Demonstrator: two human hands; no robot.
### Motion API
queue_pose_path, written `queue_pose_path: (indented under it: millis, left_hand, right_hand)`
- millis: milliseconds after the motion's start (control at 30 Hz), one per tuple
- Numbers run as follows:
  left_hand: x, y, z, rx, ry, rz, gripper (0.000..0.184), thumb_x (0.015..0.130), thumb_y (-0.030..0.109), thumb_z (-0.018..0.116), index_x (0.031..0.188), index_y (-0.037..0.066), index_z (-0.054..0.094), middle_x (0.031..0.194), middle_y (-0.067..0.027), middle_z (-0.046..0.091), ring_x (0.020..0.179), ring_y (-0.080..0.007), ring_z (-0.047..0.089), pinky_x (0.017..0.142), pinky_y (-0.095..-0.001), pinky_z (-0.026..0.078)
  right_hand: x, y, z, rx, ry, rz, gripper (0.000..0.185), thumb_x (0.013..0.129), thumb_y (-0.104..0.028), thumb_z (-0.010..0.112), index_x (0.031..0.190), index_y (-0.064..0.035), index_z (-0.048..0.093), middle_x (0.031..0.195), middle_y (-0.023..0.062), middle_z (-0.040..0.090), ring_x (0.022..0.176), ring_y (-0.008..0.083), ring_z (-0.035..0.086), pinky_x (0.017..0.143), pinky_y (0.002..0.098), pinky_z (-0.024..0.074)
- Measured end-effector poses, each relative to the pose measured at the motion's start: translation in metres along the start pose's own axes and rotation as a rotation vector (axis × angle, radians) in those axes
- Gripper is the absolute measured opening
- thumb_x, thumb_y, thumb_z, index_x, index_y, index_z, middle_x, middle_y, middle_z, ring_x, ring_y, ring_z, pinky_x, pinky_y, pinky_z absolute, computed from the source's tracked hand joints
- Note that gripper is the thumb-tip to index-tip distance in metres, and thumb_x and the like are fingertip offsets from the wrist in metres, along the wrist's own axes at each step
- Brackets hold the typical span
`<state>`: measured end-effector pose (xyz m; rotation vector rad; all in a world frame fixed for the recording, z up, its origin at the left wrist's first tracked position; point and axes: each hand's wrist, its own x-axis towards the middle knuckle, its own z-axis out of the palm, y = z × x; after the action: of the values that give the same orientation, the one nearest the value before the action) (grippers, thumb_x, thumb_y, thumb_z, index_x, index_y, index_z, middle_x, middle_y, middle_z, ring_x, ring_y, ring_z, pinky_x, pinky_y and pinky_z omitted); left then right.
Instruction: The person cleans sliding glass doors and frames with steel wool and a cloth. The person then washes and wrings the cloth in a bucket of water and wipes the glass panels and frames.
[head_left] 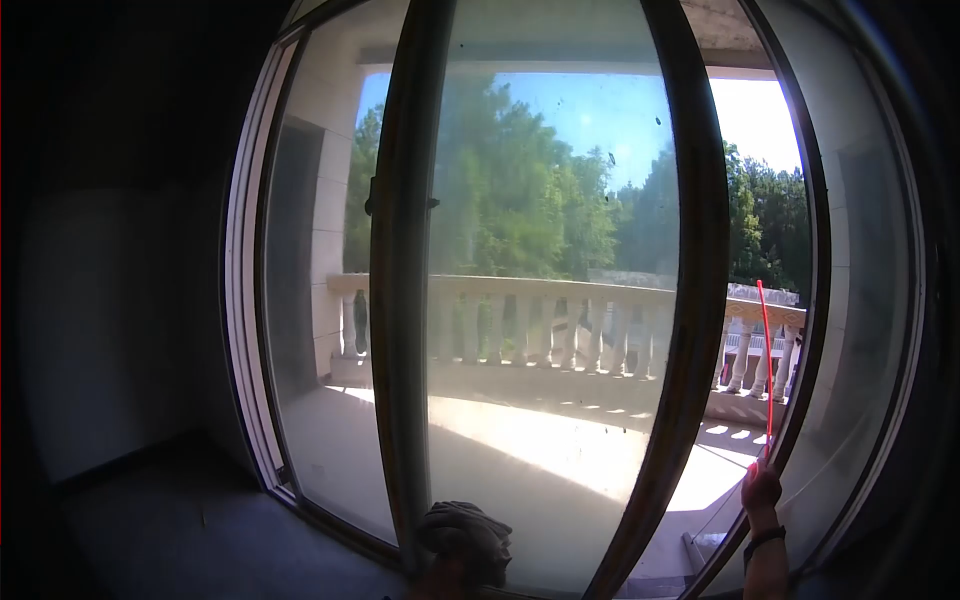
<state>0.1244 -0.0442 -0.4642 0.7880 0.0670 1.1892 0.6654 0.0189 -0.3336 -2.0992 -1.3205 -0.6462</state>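
My left hand [440, 577] is at the bottom middle, dark and partly hidden behind a bunched grey cloth [472, 535]. Its fingers appear wrapped round the cloth, which is in front of the lower part of a hazy glass door panel [545, 440]. At the lower right, my right hand [762, 490], with a dark band at the wrist, is closed around a thin red rod [766, 370]. The rod stands nearly upright above the fist, in the opening between two dark frames. Whether the cloth presses on the glass I cannot tell.
Dark upright frames [700, 200] divide the glass; a small latch [371, 196] sits on the left one. Outside are a sunlit balcony floor [500, 430], a pale balustrade [520, 330] and trees [530, 180]. A dim wall [120, 320] stands to the left.
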Motion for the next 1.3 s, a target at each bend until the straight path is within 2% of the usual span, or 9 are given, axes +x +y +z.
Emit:
queue_pose_path:
  millis: [267, 533, 633, 700, 767, 800, 900, 1100, 1300]
  left_hand:
    - [-0.004, 0.003, -0.02, -0.042, 0.011, -0.117, 0.042, 0.09, 0.035, 0.055, 0.118, 0.004, 0.051, 0.112, -0.0065, 0.056, 0.103, -0.0187, 0.055, 0.092, -0.0345, 0.046]
    - [0.0, -0.022, -0.05, 0.099, 0.213, -0.085, 0.032, 0.092, 0.031, 0.049, 0.111, 0.006, 0.052, 0.104, -0.0057, 0.055, 0.096, -0.0176, 0.054, 0.085, -0.0333, 0.046]
    - [0.011, -0.053, -0.14, 0.246, 0.08, -0.187, 0.027, 0.093, 0.034, 0.044, 0.102, 0.009, 0.05, 0.09, -0.0038, 0.05, 0.083, -0.0165, 0.048, 0.077, -0.0316, 0.043]
    - [0.013, -0.017, -0.069, -0.033, 0.034, -0.168, 0.023, 0.093, 0.032, 0.044, 0.098, 0.011, 0.048, 0.087, -0.0035, 0.047, 0.081, -0.0162, 0.046, 0.076, -0.0317, 0.043]
    - [0.008, -0.027, -0.098, 0.439, 0.336, -0.015, 0.021, 0.093, 0.032, 0.045, 0.092, 0.012, 0.047, 0.084, -0.0023, 0.045, 0.077, -0.0144, 0.044, 0.072, -0.0304, 0.042]
    - [0.01, -0.023, -0.116, -0.058, 0.301, -0.078, 0.021, 0.092, 0.033, 0.046, 0.092, 0.012, 0.047, 0.083, -0.0017, 0.045, 0.076, -0.0136, 0.044, 0.071, -0.03, 0.042]
    - [0.009, 0.002, -0.032, 0.479, 0.245, -0.03, 0.024, 0.091, 0.036, 0.049, 0.092, 0.012, 0.047, 0.081, 0.0003, 0.045, 0.073, -0.0117, 0.045, 0.069, -0.0292, 0.042]
    - [0.009, -0.002, -0.047, -0.013, 0.331, -0.113, 0.025, 0.093, 0.035, 0.046, 0.099, 0.011, 0.049, 0.088, -0.0008, 0.048, 0.08, -0.0124, 0.046, 0.077, -0.0299, 0.042]
    - [0.007, -0.008, -0.047, 0.048, 0.223, -0.144, 0.036, 0.093, 0.042, 0.046, 0.109, 0.01, 0.049, 0.096, -0.0037, 0.051, 0.09, -0.0162, 0.05, 0.086, -0.0326, 0.044]
  right_hand:
    - [0.053, -0.102, 0.045, 1.348, -0.293, 0.063, 0.064, 0.092, -0.05, 0.044, 0.134, -0.0009, 0.04, 0.121, 0.0124, 0.057, 0.121, 0.0237, 0.046, 0.102, 0.0341, 0.0313]
    - [0.04, -0.124, 0.059, 1.637, -0.47, -0.066, 0.038, 0.095, -0.038, 0.048, 0.116, -0.0076, 0.056, 0.096, -0.0019, 0.06, 0.087, 0.0079, 0.056, 0.076, 0.0239, 0.0445]
    - [0.033, -0.133, 0.055, 1.588, -0.339, -0.067, 0.031, 0.097, -0.033, 0.044, 0.107, -0.0075, 0.059, 0.09, -0.0027, 0.06, 0.08, 0.007, 0.055, 0.071, 0.0225, 0.0444]
    - [0.033, -0.126, 0.061, 1.565, -0.304, -0.032, 0.03, 0.098, -0.032, 0.043, 0.105, -0.0075, 0.059, 0.088, -0.0027, 0.06, 0.078, 0.0063, 0.054, 0.069, 0.0218, 0.0441]
    - [0.036, -0.12, 0.063, 1.568, -0.28, 0.034, 0.035, 0.098, -0.036, 0.041, 0.105, -0.0072, 0.059, 0.088, -0.0026, 0.06, 0.078, 0.0061, 0.054, 0.069, 0.0215, 0.0438]
    - [0.037, -0.115, 0.062, 1.55, -0.231, 0.05, 0.037, 0.098, -0.038, 0.04, 0.105, -0.0069, 0.059, 0.088, -0.0023, 0.06, 0.078, 0.0064, 0.054, 0.069, 0.0217, 0.0437]
    - [0.05, -0.075, 0.065, 1.453, -0.127, 0.151, 0.048, 0.097, -0.046, 0.037, 0.104, -0.004, 0.06, 0.084, 0.0008, 0.06, 0.078, 0.0088, 0.054, 0.068, 0.0247, 0.0442]
    - [0.065, 0.033, 0.062, 0.348, 0.469, 0.418, 0.017, 0.085, -0.018, 0.052, 0.087, -0.0036, 0.061, 0.085, 0.0174, 0.063, 0.08, 0.0362, 0.061, 0.07, 0.0441, 0.0483]
    - [0.02, -0.065, -0.022, 0.188, 0.654, -0.362, 0.032, 0.078, -0.006, 0.057, 0.11, -0.0059, 0.054, 0.11, 0.0126, 0.056, 0.103, 0.0302, 0.052, 0.089, 0.0408, 0.041]
